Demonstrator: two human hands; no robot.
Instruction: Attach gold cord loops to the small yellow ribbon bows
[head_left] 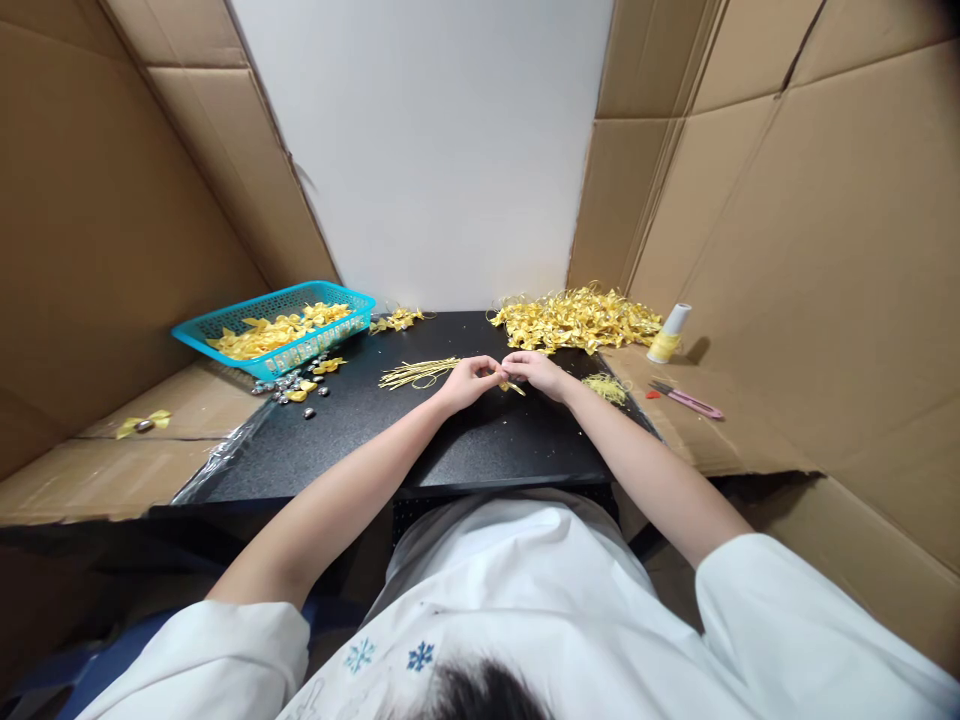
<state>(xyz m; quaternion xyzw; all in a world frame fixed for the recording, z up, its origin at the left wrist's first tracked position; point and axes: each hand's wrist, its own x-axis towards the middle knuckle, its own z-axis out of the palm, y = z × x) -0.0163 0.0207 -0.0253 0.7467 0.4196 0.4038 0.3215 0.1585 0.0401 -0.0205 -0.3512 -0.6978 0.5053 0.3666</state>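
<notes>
My left hand [471,380] and my right hand [534,370] meet over the middle of a black table [480,450]. Both are closed in a pinch on a small gold ribbon piece [513,387] held between them, just above the tabletop. A bundle of thin gold cords [416,373] lies just left of my left hand. A small tuft of gold thread [604,388] lies right of my right wrist. A large heap of gold ribbon bows [577,318] sits at the table's far right.
A turquoise basket [225,325] with yellow bows stands at the far left, small metal bells [289,385] scattered before it. A thread spool [669,333] and pink scissors [686,400] rest on cardboard at the right. Cardboard walls flank both sides.
</notes>
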